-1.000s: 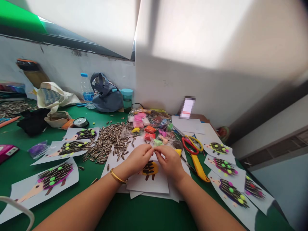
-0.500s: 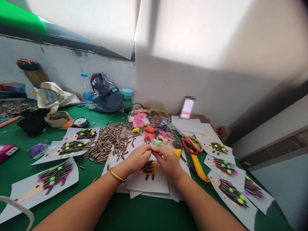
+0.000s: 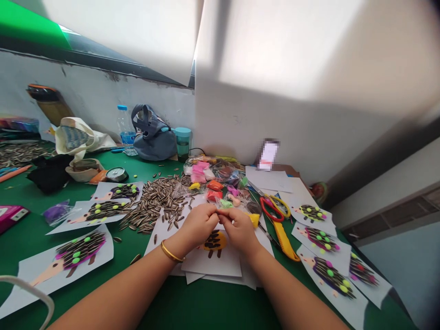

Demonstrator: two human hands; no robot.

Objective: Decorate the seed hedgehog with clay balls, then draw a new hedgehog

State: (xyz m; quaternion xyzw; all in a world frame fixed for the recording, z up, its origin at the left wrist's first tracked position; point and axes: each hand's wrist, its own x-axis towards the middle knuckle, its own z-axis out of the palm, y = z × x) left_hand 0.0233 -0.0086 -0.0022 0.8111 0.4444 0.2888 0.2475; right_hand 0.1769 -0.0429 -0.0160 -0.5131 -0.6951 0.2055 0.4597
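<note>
Note left hand (image 3: 198, 225) and right hand (image 3: 239, 228) closed in a pinch, fingertips meeting; cannot tell the item between. Find just below, flat on white paper (image 3: 213, 266), yellow rounded animal figure (image 3: 220, 240), dark oval pieces across body, two brown legs toward wearer. Lies broadside, long axis apparently left to right; cannot confirm facing, left end being largely hidden by left hand. Note seed pile (image 3: 154, 199) to left on green table (image 3: 206, 305).

Scuffed pale wall (image 3: 92, 98) behind green tabletop (image 3: 192, 305)
</note>
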